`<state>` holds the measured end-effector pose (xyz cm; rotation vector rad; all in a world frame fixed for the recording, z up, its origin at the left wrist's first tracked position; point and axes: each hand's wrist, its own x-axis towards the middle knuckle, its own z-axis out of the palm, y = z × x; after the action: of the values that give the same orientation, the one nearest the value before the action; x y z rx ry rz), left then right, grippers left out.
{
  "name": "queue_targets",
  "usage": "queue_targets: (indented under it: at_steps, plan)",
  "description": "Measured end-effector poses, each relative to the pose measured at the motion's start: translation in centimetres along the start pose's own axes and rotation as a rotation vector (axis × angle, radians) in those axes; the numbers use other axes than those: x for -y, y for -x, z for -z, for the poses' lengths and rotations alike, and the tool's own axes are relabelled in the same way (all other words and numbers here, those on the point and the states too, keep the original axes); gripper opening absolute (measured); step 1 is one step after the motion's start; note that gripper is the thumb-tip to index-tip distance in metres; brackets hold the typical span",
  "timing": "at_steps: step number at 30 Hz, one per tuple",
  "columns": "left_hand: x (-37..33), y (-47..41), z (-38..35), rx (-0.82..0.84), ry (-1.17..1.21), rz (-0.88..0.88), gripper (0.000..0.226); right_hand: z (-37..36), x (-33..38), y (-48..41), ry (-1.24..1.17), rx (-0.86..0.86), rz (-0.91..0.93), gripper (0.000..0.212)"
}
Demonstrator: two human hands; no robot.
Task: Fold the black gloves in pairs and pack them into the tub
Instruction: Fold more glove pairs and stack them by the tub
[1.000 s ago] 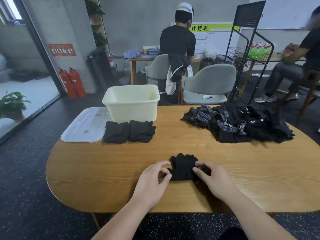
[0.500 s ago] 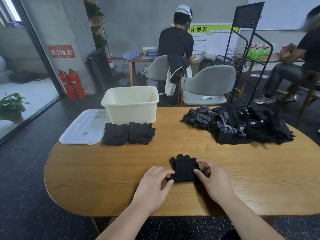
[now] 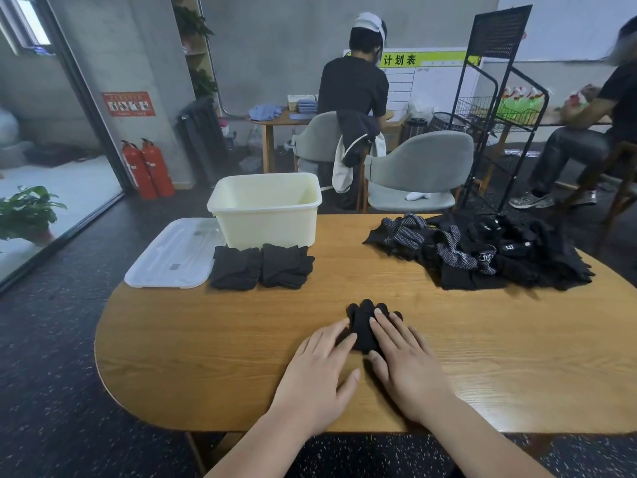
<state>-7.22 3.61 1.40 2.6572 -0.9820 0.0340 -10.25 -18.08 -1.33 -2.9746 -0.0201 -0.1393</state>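
Pressing a folded glove pair [image 3: 360, 317] flat on the bench [image 3: 206, 339].
Left grip [image 3: 320, 369] and right grip [image 3: 405, 363] lie with straight fingers on it, grasping nothing; next, likely, carry it beside the two folded pairs [image 3: 262, 267] before the tub [image 3: 265, 219].

Probably a workroom: schedule whiteboard [image 3: 431, 84], fire extinguishers [image 3: 149, 170], wire rack [image 3: 496, 112], concrete walls [image 3: 275, 46].

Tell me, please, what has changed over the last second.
Both hands stopped pinching the sides of the glove pair: the left hand and right hand now lie flat, fingers straight, pressing it onto the table. The two folded pairs, loose pile, tub and lid stayed put.
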Motion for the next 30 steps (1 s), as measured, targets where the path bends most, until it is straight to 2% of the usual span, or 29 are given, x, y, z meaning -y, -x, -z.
queue_targets:
  at_steps: [3,10,13,18,23,30]
  plan:
    - [-0.2,-0.3,-0.1,0.066,-0.070,-0.083,0.066,0.6,0.1,0.2,-0.013,0.032,0.011,0.073]
    - [0.4,-0.7,-0.8,0.062,-0.157,-0.068,0.062,0.8,-0.3,0.2,-0.295,-0.108,-0.122,0.058]
    - [0.9,-0.5,-0.1,0.034,-0.166,0.005,0.059,1.1,0.0,0.4,-0.275,-0.099,-0.137,0.057]
    - [4.3,1.3,1.8,-0.044,-0.208,0.213,0.054,1.6,1.2,0.8,0.004,-0.027,-0.086,0.058]
    - [8.4,3.3,3.6,-0.073,-0.214,0.373,0.050,3.4,3.6,0.4,0.129,0.080,0.018,0.055]
    - [12.9,5.4,5.4,-0.100,-0.224,0.517,0.043,2.2,9.9,-2.5,0.005,0.141,0.110,0.061]
